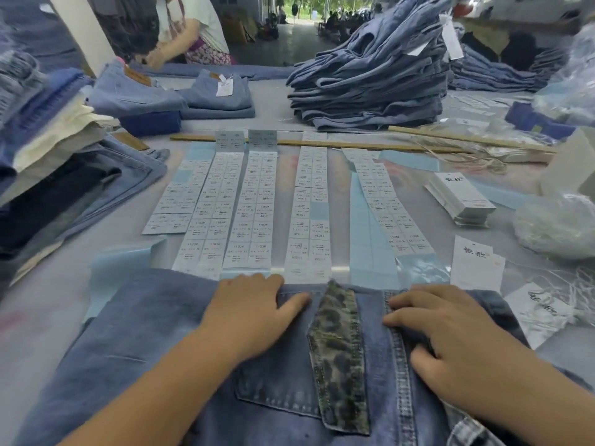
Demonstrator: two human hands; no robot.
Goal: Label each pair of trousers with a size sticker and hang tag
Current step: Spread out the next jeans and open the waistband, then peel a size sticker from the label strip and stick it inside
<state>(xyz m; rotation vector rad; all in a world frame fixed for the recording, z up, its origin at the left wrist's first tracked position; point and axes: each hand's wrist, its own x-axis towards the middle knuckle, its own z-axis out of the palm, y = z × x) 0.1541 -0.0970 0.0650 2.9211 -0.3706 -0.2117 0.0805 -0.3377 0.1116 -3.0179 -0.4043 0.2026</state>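
Blue denim trousers [154, 333], camouflage patch [338, 349] at waistband, lie on the counter [277, 104] nearest the viewer. Left hand [248, 313] flat on denim, grip wide, holding nothing; right hand [450, 329] fingers curled, pressing the seam. Beyond: sticker strips [251, 210] printed "1103#"; stacked hang tags [460, 197], handwriting illegible.

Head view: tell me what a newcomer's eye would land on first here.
First, the two hands, left and right, resting on a pair of jeans at the near edge, either side of a camouflage patch. Just beyond lie long strips of size stickers side by side on the table. Behind them, to the right, rises a tall pile of folded jeans, with a stack of hang tags nearer on the right.
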